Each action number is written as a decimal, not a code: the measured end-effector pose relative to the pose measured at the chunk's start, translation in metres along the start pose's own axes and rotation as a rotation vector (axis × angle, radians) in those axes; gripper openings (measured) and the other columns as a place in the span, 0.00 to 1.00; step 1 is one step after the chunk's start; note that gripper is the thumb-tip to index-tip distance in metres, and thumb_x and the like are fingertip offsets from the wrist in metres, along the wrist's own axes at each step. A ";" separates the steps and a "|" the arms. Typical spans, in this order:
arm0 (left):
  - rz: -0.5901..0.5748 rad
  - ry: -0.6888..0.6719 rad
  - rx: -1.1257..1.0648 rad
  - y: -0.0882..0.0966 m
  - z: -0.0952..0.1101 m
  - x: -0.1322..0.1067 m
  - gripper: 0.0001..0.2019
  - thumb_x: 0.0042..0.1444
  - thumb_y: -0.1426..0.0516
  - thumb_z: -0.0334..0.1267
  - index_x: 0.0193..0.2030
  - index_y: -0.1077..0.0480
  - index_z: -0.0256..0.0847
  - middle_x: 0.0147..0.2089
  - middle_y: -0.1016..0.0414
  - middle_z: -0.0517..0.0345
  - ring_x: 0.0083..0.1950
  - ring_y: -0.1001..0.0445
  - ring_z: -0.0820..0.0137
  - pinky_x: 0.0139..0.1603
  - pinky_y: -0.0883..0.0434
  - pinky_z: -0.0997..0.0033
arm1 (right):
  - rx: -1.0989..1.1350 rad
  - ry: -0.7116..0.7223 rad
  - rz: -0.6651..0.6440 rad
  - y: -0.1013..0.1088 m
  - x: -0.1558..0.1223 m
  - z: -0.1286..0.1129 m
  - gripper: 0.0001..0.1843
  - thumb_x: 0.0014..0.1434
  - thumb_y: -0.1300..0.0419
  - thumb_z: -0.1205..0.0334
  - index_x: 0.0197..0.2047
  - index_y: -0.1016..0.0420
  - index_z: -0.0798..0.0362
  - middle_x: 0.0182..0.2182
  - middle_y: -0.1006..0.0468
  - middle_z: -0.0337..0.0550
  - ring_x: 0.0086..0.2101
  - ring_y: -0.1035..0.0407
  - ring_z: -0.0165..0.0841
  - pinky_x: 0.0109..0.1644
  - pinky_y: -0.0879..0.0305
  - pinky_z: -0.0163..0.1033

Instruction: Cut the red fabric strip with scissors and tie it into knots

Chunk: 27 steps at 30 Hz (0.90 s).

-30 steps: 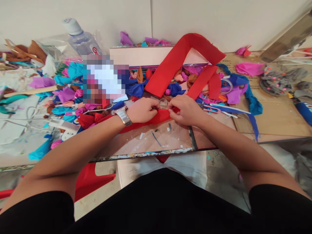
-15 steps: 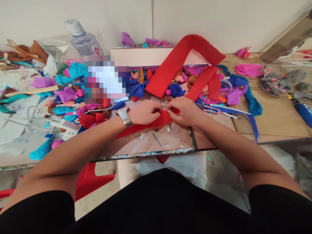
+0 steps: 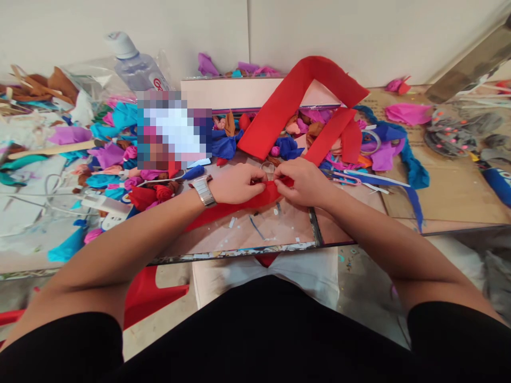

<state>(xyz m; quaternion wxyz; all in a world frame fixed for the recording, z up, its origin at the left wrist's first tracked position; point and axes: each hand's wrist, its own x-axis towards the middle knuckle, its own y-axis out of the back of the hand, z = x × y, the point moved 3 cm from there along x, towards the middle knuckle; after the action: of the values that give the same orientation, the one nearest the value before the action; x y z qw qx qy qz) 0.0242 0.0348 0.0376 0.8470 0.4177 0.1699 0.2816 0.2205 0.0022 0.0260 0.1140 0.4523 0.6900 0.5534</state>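
Between my two hands, close to the table's front, a red crepe paper strip (image 3: 255, 203) is pinched along its upper edge. My left hand (image 3: 235, 183), with a metal watch (image 3: 204, 190) on its wrist, has thumb and forefinger closed on the strip. Just beside it, my right hand (image 3: 301, 180) pinches the same edge, fingertips almost meeting the left ones. The strip slants down to the left, passing under my left forearm. Behind the fingertips lies a small clear ring-shaped thing (image 3: 267, 169). A long, folded red strip (image 3: 275, 117) stretches over the pile beyond my right hand.
Paper flowers and scraps (image 3: 114, 154) in several colours cover the table's left and back. A bottle (image 3: 138, 66) stands at the back left. Pink-handled scissors (image 3: 346, 180) lie right of my right hand, near a tape roll (image 3: 373, 142). Cardboard (image 3: 451, 197) covers the right side.
Both hands keep their pinch in almost the same place. The strip's lower left end has shifted slightly down and to the left.
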 end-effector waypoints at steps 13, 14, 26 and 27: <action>-0.071 -0.012 -0.143 -0.004 -0.004 0.003 0.13 0.62 0.44 0.43 0.35 0.22 0.37 0.25 0.34 0.63 0.27 0.41 0.74 0.31 0.44 0.70 | -0.014 0.086 -0.040 -0.002 -0.003 -0.003 0.08 0.68 0.39 0.60 0.43 0.17 0.52 0.36 0.15 0.46 0.40 0.23 0.42 0.47 0.42 0.46; -0.083 0.001 -0.150 -0.004 -0.004 0.003 0.13 0.62 0.43 0.44 0.35 0.23 0.37 0.24 0.36 0.64 0.26 0.43 0.75 0.30 0.45 0.70 | -0.015 0.088 -0.034 -0.003 -0.003 -0.002 0.09 0.69 0.39 0.60 0.42 0.17 0.52 0.36 0.15 0.46 0.39 0.23 0.41 0.47 0.42 0.46; -0.141 0.103 -0.237 -0.004 -0.016 0.005 0.14 0.60 0.42 0.45 0.40 0.20 0.37 0.26 0.34 0.64 0.27 0.43 0.75 0.32 0.42 0.72 | -0.009 0.106 0.046 -0.006 -0.001 0.002 0.06 0.68 0.37 0.62 0.41 0.17 0.50 0.34 0.14 0.44 0.38 0.23 0.40 0.50 0.40 0.48; -0.135 0.107 -0.257 -0.004 -0.018 0.005 0.14 0.59 0.42 0.44 0.40 0.20 0.37 0.26 0.33 0.64 0.27 0.41 0.75 0.32 0.41 0.72 | -0.005 0.110 0.050 -0.006 -0.001 0.002 0.06 0.68 0.37 0.62 0.42 0.17 0.50 0.34 0.14 0.43 0.38 0.23 0.40 0.51 0.40 0.48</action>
<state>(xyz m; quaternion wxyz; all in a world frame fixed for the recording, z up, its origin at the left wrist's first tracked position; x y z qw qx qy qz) 0.0200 0.0463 0.0234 0.9002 0.2780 0.2053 0.2651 0.2193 0.0030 0.0196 0.0630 0.4382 0.6823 0.5818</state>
